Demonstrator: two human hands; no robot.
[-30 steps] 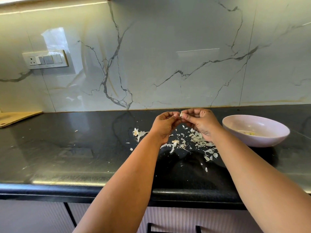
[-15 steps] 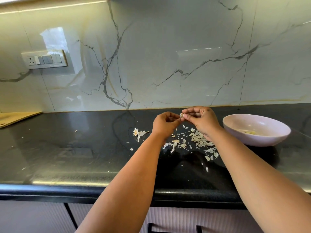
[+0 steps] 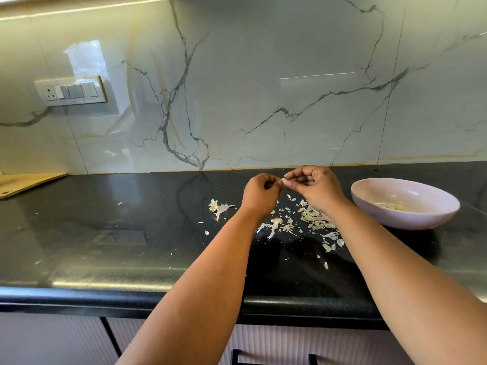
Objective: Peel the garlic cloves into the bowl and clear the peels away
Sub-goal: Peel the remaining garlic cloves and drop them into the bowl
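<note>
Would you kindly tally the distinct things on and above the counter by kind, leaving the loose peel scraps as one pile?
Hands: 2, left hand and right hand
Garlic clove held between them: 1
Bowl: 1
Peel pile: 1
Wooden board: 1
Switch panel: 1
Total: 7

Home kitchen: dark stone countertop [image 3: 105, 233], marble backsplash [image 3: 263, 75], wall socket [image 3: 71, 91], cabinet fronts below.

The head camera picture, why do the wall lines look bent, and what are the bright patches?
Head view: the wide-angle lens bows the counter edge and the backsplash seams. The glossy backsplash mirrors a pale window-like patch above the switch plate; the counter shows a glare streak near its front. The garlic clove between the left hand and the right hand is too small to show detail.
</note>
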